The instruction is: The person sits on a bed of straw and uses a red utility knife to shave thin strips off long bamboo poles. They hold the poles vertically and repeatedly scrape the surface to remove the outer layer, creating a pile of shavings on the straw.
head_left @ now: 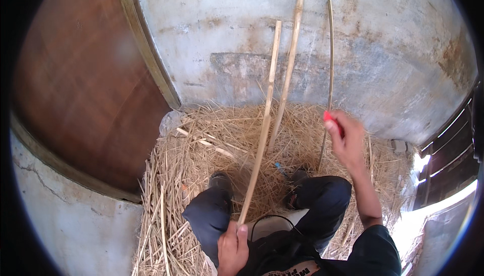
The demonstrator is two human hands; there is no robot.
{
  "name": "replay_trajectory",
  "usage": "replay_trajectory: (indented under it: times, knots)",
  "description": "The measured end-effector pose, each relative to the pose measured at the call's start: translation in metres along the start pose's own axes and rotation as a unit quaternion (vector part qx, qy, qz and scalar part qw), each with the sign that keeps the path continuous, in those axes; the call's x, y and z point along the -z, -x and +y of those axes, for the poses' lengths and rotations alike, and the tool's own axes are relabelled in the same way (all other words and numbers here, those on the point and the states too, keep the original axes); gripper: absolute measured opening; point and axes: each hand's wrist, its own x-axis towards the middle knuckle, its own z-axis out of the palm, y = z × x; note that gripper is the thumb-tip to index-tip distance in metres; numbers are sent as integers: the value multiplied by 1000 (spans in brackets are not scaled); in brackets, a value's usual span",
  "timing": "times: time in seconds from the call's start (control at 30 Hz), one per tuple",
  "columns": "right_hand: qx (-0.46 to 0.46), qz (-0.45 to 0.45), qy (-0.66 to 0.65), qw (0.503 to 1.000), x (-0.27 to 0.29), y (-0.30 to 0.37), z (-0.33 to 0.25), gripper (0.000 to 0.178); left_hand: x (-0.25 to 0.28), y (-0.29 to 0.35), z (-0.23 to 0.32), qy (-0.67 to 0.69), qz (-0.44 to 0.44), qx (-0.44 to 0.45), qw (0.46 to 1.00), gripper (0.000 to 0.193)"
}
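Observation:
My left hand [233, 251] is closed round the lower end of a long, pale wooden stick [265, 109]. The stick slants up and away from my lap, between my knees, toward the wall. Out to the right, my raised right hand [348, 137] grips a small red object [337, 125]. Its red end shows past the thumb; the rest is hidden in the fingers, so its kind is unclear. Just behind that hand, a thin darker stick [330, 54] leans on the wall. Another pale stick [291, 64] leans there too, beside the held one.
Straw-like shavings and strips [171, 210] cover the floor round my feet. A stained grey wall [242, 34] rises ahead, with a brown door [91, 84] at the left. A small blue item [278, 165] lies between my shoes. Dark slats [448, 145] stand at the right.

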Motion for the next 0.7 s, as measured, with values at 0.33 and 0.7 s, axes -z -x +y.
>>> replay_trajectory:
  times: [0.33, 0.7]
  knots:
    - [199, -99, -67, 973, -47, 74, -63, 33, -11, -26, 32, 5, 49, -99, 994, 21]
    - [234, -99, -56, 966, -53, 80, -71, 39, -17, -30, 37, -23, 42, -133, 990, 20]
